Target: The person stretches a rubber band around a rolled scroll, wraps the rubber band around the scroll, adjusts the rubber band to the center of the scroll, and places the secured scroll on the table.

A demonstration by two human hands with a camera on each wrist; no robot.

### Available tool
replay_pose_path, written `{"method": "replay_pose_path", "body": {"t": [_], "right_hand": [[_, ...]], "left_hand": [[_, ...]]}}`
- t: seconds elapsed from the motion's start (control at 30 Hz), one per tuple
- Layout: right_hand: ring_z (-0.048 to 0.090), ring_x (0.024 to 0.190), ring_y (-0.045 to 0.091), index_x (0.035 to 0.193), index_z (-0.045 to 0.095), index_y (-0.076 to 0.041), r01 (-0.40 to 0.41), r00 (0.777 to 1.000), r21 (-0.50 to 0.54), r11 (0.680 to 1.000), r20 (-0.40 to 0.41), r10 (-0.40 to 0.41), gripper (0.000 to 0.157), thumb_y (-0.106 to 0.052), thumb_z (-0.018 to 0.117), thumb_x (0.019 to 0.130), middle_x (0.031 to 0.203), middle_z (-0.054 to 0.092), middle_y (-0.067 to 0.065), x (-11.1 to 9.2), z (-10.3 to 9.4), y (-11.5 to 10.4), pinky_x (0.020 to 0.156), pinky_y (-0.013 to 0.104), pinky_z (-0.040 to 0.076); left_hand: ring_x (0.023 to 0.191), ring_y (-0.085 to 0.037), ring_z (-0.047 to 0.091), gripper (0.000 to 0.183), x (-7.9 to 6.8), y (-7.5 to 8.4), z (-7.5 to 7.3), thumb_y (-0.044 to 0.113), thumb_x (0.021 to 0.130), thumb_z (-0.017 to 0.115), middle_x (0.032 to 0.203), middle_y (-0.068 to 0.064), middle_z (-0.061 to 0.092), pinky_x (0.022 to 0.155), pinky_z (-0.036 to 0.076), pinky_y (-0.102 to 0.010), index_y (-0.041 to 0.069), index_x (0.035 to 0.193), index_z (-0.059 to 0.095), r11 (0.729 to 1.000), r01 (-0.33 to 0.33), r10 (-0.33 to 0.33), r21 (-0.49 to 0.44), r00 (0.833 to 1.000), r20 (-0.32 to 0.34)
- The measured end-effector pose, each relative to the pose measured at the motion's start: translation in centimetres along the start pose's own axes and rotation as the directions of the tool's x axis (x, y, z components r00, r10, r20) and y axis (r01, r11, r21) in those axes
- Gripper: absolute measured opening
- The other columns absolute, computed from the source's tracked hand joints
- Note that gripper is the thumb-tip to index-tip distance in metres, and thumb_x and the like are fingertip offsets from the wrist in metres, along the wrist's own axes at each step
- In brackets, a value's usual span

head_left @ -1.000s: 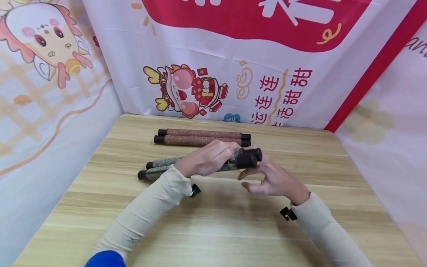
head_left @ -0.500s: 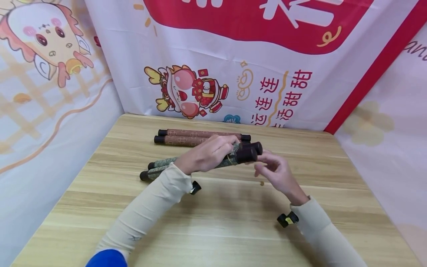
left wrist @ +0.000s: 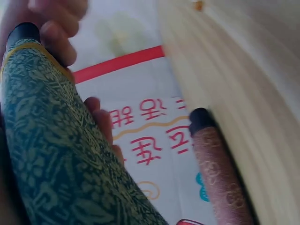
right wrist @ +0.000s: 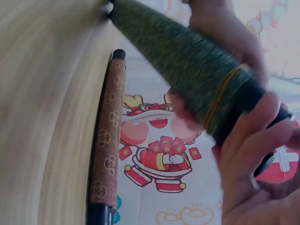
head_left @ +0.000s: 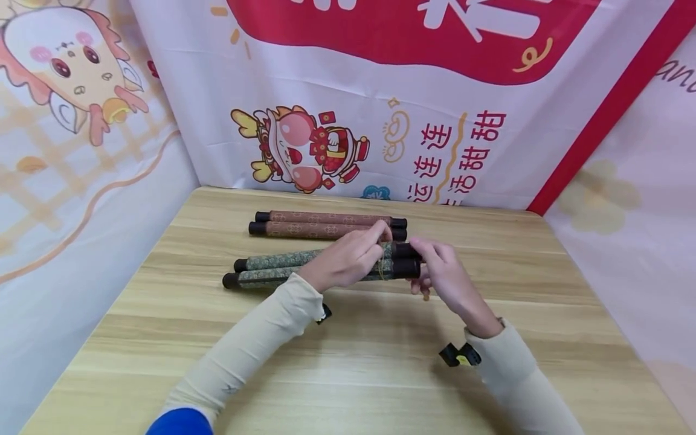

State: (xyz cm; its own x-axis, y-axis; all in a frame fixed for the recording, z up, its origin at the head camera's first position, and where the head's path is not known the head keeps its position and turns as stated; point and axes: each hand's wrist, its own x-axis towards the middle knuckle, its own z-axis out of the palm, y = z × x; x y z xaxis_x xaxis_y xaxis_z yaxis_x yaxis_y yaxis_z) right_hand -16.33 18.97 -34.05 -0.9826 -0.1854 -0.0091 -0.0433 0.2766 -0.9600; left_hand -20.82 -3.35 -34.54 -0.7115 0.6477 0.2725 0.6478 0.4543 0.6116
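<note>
A green floral-patterned scroll (head_left: 272,260), rolled from both ends into two side-by-side rolls with dark end knobs, slants over the table in the head view. My left hand (head_left: 348,257) grips it from above towards its right end. A thin yellow rubber band (right wrist: 225,96) loops round the rolls near that end. My right hand (head_left: 446,281) holds the right-hand dark knobs (head_left: 406,267), thumb on top and other fingers below. The right wrist view shows the right fingers (right wrist: 255,133) curled over the dark end.
Behind the green scroll, a brown patterned scroll (head_left: 304,229) with black knobs lies on the wooden table (head_left: 353,374). A small orange-brown bit (head_left: 426,296) shows just below my right hand. Printed cloth (head_left: 217,121) hangs behind the table and at both sides.
My right hand has moved from under the scroll's right end, through a moment beside it, to holding the knobs. The scroll's right end has tipped lower; my left hand keeps its grip.
</note>
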Motion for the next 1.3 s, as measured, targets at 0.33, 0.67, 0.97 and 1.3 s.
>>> {"method": "replay_pose_path", "body": {"t": [0.33, 0.67, 0.97, 1.3], "right_hand": [[0.065, 0.073, 0.023, 0.119, 0.071, -0.007, -0.051, 0.988, -0.349, 0.936, -0.153, -0.003, 0.062, -0.063, 0.046, 0.106, 0.091, 0.070, 0.014, 1.0, 0.9, 0.5, 0.061, 0.034, 0.055], [0.067, 0.116, 0.033, 0.128, 0.069, -0.002, -0.036, 0.976, -0.466, 0.884, -0.206, -0.069, 0.065, -0.055, 0.036, 0.111, 0.125, 0.072, 0.019, 1.8, 1.0, 1.2, 0.099, 0.050, 0.054], [0.068, 0.110, 0.034, 0.124, 0.071, -0.001, -0.007, 0.972, -0.485, 0.874, -0.210, -0.109, 0.060, -0.050, 0.039, 0.111, 0.119, 0.074, 0.020, 2.1, 0.8, 1.6, 0.096, 0.050, 0.055], [0.069, 0.110, 0.035, 0.123, 0.071, -0.001, 0.007, 0.973, -0.484, 0.875, -0.199, -0.118, 0.059, -0.050, 0.040, 0.111, 0.118, 0.074, 0.021, 2.0, 0.7, 1.6, 0.096, 0.050, 0.055]], "left_hand": [[0.123, -0.023, 0.066, 0.086, 0.9, 0.1, 2.3, 0.073, 0.088, 0.068, 0.142, -0.007, 0.063, 0.102, 0.056, -0.045, 0.014, 0.148, 0.052, 0.918, -0.066, 0.060, 0.392, 0.998, 0.027], [0.120, -0.023, 0.071, 0.090, 0.9, -1.3, 2.5, 0.069, 0.086, 0.076, 0.141, -0.006, 0.068, 0.101, 0.059, -0.043, 0.011, 0.151, 0.053, 0.915, -0.037, 0.028, 0.401, 0.999, 0.029], [0.125, -0.024, 0.068, 0.090, -0.3, -2.2, 1.7, 0.064, 0.084, 0.079, 0.142, -0.008, 0.067, 0.104, 0.057, -0.044, 0.011, 0.152, 0.052, 0.923, -0.008, -0.001, 0.384, 1.000, 0.024], [0.127, -0.022, 0.069, 0.091, 0.4, -2.0, 2.3, 0.074, 0.087, 0.070, 0.146, -0.004, 0.065, 0.104, 0.057, -0.045, 0.015, 0.153, 0.052, 0.924, -0.021, 0.012, 0.383, 1.000, 0.026]]}}
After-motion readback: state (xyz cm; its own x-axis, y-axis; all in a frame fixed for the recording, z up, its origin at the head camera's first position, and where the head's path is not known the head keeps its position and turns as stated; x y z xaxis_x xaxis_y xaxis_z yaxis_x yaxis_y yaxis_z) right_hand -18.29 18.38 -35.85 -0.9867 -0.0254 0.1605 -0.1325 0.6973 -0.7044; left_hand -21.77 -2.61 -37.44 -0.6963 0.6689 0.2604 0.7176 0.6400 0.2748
